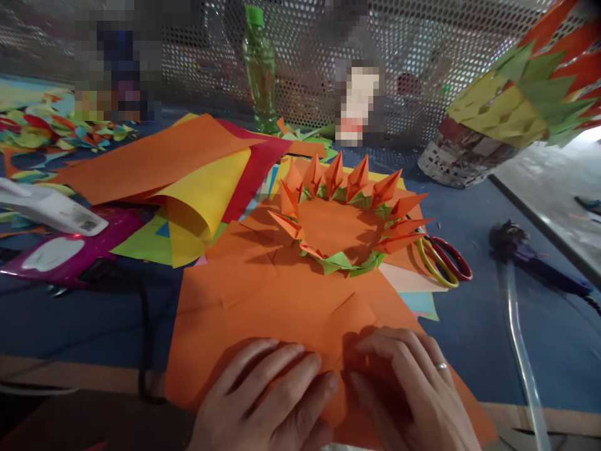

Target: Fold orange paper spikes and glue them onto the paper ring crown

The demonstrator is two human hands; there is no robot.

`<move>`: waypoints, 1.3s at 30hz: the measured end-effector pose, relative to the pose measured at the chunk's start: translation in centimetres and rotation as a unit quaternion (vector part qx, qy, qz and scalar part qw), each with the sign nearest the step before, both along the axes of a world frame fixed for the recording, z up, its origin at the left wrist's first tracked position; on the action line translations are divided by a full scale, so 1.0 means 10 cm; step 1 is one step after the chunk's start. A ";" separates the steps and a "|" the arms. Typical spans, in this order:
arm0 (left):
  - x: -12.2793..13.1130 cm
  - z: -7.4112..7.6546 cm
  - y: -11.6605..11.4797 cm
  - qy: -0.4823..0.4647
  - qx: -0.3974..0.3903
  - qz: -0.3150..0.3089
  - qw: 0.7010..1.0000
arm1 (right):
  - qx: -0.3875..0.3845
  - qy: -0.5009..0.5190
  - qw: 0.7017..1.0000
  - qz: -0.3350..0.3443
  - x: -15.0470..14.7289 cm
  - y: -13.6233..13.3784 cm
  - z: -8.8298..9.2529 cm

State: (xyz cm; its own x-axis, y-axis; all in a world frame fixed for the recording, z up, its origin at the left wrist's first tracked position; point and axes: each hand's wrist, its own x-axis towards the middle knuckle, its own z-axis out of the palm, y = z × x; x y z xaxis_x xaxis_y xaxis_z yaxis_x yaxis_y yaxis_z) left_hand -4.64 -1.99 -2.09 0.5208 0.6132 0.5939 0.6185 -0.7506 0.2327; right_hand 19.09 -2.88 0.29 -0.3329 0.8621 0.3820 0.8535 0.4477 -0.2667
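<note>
Here, hands [267, 398] [417, 388] on orange paper [282, 300], label [87, 221] illegible

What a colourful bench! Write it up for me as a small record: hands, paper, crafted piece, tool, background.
Left hand: fingers on orange paper
Right hand: fingers curled over orange paper; finger ring worn
Crafted piece: circle of folded orange and green points, beyond the hands
Tool: scissors, yellow and red handles, right of the circle
Background: green-capped bottle, upright before perforated panel
</note>
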 end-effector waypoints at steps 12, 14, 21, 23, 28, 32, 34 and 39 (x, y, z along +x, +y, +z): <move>0.02 0.02 0.04 -0.016 0.014 -0.011 1.000 | -0.027 0.018 0.999 -0.008 0.07 -0.08 0.07; 0.03 0.02 0.03 -0.025 0.018 -0.005 1.000 | -0.032 0.019 0.999 -0.025 0.01 -0.08 0.06; 0.06 -0.08 0.03 -0.062 0.035 -0.001 0.997 | 0.018 0.017 0.996 -0.082 -0.15 -0.07 -0.01; 0.06 -0.09 0.03 -0.059 0.032 -0.002 0.998 | 0.003 0.032 0.997 -0.066 -0.10 -0.08 -0.01; 0.04 -0.05 0.03 -0.058 0.007 -0.012 0.998 | -0.042 0.067 0.996 -0.047 0.10 -0.16 0.05; 0.03 -0.02 0.04 -0.068 0.004 -0.017 0.998 | -0.072 0.090 0.992 -0.053 0.21 -0.17 0.10; 0.01 0.00 0.04 -0.068 -0.004 -0.025 0.997 | -0.075 0.091 0.992 -0.043 0.23 -0.14 0.11; -0.05 0.03 0.02 -0.078 -0.033 -0.043 0.995 | -0.055 0.063 0.996 -0.020 0.25 -0.07 0.10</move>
